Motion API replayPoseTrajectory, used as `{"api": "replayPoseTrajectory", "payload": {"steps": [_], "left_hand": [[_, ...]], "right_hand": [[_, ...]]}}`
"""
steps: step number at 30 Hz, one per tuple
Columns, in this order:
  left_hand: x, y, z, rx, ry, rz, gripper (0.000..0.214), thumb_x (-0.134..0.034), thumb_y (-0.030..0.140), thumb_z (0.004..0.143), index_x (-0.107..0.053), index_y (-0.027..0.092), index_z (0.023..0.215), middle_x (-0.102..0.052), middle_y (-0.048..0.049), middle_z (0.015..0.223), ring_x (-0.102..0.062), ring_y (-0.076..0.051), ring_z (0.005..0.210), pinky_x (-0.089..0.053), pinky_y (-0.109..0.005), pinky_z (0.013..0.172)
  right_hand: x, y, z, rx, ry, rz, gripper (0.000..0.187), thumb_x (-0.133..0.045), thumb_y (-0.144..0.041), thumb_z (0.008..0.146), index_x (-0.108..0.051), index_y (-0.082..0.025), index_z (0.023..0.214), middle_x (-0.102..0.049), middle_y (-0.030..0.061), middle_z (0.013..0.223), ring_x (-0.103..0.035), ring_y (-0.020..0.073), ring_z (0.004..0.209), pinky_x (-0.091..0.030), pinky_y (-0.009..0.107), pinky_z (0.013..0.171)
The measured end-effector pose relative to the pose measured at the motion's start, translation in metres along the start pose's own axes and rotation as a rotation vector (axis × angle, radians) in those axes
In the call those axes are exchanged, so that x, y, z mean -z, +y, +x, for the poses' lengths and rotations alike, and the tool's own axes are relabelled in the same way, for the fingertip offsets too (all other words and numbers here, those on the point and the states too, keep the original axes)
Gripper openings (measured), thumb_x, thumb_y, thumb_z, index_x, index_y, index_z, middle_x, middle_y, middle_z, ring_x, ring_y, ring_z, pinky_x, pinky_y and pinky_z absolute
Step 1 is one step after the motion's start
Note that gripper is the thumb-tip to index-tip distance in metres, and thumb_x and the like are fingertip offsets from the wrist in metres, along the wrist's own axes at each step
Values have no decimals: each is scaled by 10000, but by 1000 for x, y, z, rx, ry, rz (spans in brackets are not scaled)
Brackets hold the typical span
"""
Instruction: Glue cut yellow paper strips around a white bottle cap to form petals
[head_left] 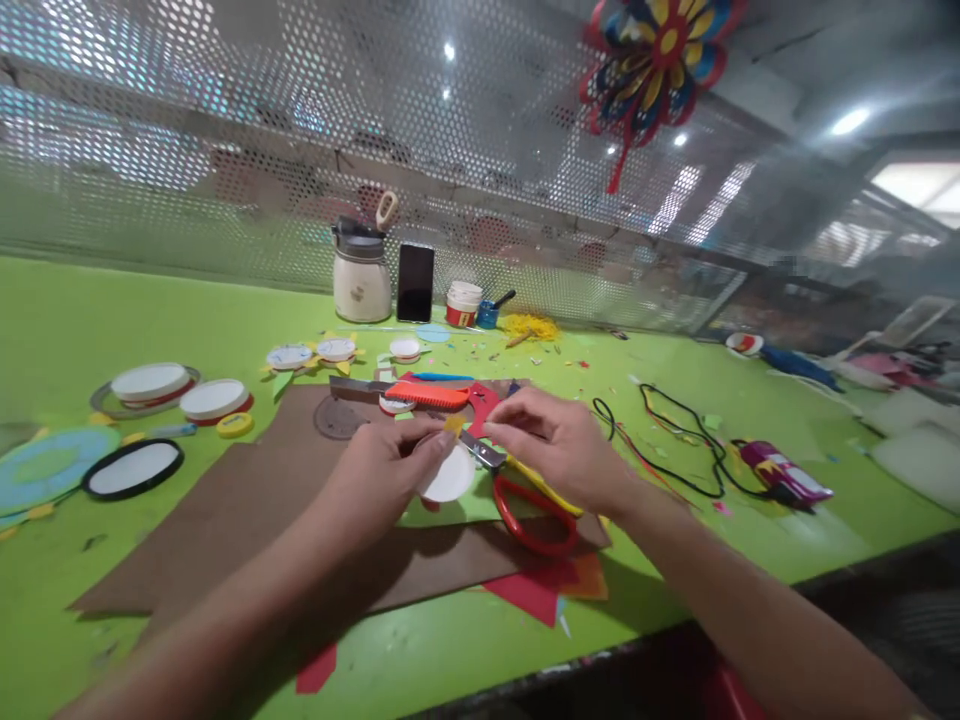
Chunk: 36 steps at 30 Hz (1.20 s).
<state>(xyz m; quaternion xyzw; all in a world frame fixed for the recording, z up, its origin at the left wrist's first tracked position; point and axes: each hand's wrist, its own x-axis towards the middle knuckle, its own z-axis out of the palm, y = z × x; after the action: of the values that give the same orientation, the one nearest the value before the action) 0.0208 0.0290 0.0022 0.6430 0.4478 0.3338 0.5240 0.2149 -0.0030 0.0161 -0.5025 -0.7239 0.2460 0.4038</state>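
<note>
My left hand [386, 465] is closed around a small white disc [450, 478] held just above the brown cardboard sheet [247, 510]. My right hand [559, 445] pinches a small yellow paper piece [454, 424] at the disc's upper edge. Directly under my right hand lie red-and-yellow-handled scissors [534, 505] on the cardboard. An orange utility knife [426, 395] rests just beyond my hands.
White round lids [214, 398] and rings sit at the left of the green table [90, 310]. A jar [361, 272], a phone [415, 282] and a small pot [463, 303] stand against the perforated metal screen. A glue gun [784, 475] with a black cord [686, 440] lies at the right. Red paper scraps lie near the front edge.
</note>
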Motion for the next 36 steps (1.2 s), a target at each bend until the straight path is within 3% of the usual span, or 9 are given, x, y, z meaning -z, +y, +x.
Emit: {"api": "replayPoseTrajectory", "payload": {"steps": [6, 10, 20, 28, 36], "left_hand": [[-6, 5, -5, 58, -67, -141, 349, -692, 440, 682, -741, 139, 851, -653, -6, 632, -549, -142, 540, -482, -234, 450], [-6, 4, -7, 38, -60, -134, 343, -686, 434, 701, -745, 132, 853, -669, -18, 659, -536, -129, 552, -418, -209, 469], [-5, 0, -3, 61, -88, -126, 292, -685, 413, 710, -738, 148, 820, -677, -20, 654, -563, -138, 559, -427, -217, 497], [-5, 2, -4, 81, -81, -168, 336, -690, 463, 696, -733, 148, 802, -650, -9, 615, -539, -123, 508, -430, -212, 452], [-4, -1, -2, 16, -99, -105, 327, -669, 438, 730, -729, 136, 841, -681, -51, 703, -571, -150, 589, -439, -221, 483]], "right_hand": [[-22, -3, 7, -17, 41, 93, 187, -641, -332, 820, -630, -171, 725, -604, 1, 702, -537, 128, 658, -430, 262, 610], [-22, 4, 6, -82, 36, 222, 160, -651, -316, 809, -624, -165, 765, -601, 0, 719, -535, 120, 647, -435, 256, 599], [-27, 11, 8, -154, 5, 414, 172, -683, -316, 773, -613, -165, 728, -565, -23, 643, -495, 98, 580, -405, 247, 566], [-27, 12, 7, -212, 26, 536, 269, -676, -438, 780, -619, -175, 767, -604, -13, 661, -532, 102, 584, -442, 251, 571], [-30, 10, 5, -178, 35, 476, 243, -734, -385, 728, -625, -168, 712, -571, -23, 640, -506, 101, 583, -423, 253, 576]]}}
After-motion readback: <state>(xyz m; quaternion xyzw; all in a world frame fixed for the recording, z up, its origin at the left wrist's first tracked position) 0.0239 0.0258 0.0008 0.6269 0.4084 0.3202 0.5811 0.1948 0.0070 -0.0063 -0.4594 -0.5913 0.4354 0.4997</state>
